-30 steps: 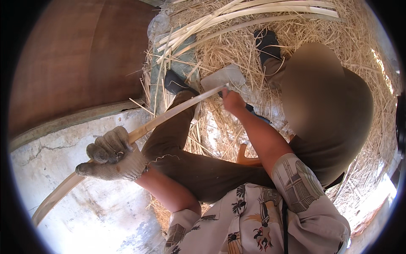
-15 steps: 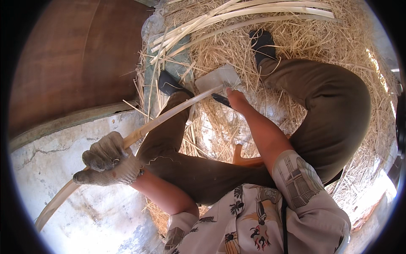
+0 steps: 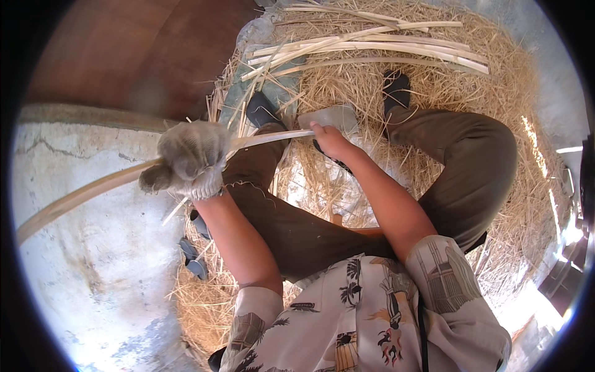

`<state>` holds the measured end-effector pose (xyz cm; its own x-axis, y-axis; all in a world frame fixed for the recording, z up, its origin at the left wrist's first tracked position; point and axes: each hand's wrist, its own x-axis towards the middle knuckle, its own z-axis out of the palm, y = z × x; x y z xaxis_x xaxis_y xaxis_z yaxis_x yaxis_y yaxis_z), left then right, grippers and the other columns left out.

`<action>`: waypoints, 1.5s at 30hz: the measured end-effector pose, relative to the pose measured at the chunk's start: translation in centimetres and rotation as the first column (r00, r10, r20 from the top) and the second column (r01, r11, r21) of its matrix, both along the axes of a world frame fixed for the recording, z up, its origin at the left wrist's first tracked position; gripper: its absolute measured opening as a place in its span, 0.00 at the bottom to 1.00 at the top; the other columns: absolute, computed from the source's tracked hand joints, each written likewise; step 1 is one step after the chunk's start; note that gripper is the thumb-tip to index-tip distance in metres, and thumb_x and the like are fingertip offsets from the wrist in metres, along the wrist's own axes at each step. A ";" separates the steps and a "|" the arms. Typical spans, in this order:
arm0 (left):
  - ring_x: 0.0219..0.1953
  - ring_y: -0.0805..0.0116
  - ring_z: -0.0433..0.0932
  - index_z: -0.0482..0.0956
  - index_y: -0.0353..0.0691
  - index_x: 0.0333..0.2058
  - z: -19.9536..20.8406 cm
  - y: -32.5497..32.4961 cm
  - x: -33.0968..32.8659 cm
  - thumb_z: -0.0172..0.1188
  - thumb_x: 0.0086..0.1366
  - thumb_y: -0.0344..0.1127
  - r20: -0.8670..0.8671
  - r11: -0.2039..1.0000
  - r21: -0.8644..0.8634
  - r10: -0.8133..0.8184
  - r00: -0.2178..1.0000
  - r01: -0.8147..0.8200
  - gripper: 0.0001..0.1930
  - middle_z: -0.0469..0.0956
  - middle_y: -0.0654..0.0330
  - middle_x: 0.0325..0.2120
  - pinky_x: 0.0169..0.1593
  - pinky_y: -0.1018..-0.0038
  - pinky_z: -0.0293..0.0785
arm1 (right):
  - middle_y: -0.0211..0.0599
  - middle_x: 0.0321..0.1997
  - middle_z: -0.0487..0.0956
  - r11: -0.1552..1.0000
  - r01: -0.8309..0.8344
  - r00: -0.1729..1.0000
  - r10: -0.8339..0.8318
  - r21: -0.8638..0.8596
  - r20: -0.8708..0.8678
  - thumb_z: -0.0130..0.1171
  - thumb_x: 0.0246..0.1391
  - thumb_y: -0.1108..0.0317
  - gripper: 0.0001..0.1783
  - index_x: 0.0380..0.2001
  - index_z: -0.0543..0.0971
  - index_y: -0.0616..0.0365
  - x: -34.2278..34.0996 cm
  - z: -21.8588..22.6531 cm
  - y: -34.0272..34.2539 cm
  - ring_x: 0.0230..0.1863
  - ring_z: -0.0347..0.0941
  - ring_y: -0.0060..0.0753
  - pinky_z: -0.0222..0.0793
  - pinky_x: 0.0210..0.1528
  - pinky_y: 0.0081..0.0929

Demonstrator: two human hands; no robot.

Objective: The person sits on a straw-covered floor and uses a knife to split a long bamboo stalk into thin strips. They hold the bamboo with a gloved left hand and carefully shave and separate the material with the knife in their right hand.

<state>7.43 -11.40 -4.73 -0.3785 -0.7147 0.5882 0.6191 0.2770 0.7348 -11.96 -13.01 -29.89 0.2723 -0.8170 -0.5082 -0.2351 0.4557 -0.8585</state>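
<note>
My left hand, in a worn knitted work glove, is closed around a long pale bamboo strip that bends away to the left. The strip's other end crosses above my left shin to my bare right hand. My right thumb rests at that end. The right fingers are wrapped around a dark, narrow tool, perhaps a knife; its blade cannot be made out. Just beyond this hand lies a flat grey slab, partly covered by it.
Several cut bamboo strips lie across the straw ahead of my feet. A pale cracked wall rises at the left, below a brown panel. Dark grey footwear sits beside my left thigh.
My left hand has moved up and to the right along with the strip, which now lies flatter. The right hand has shifted slightly left, and the view has moved a little.
</note>
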 end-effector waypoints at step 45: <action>0.11 0.72 0.66 0.76 0.44 0.15 -0.3 1.3 -2.6 0.60 0.43 0.81 0.066 0.997 -0.065 -0.047 0.997 0.051 0.39 0.69 0.68 0.09 0.17 0.75 0.67 | 0.25 0.11 0.57 0.986 -0.165 0.225 0.055 -0.017 0.973 0.50 0.50 0.64 0.17 0.13 0.60 0.52 -3.9 17.6 10.8 0.13 0.52 0.21 0.52 0.17 0.24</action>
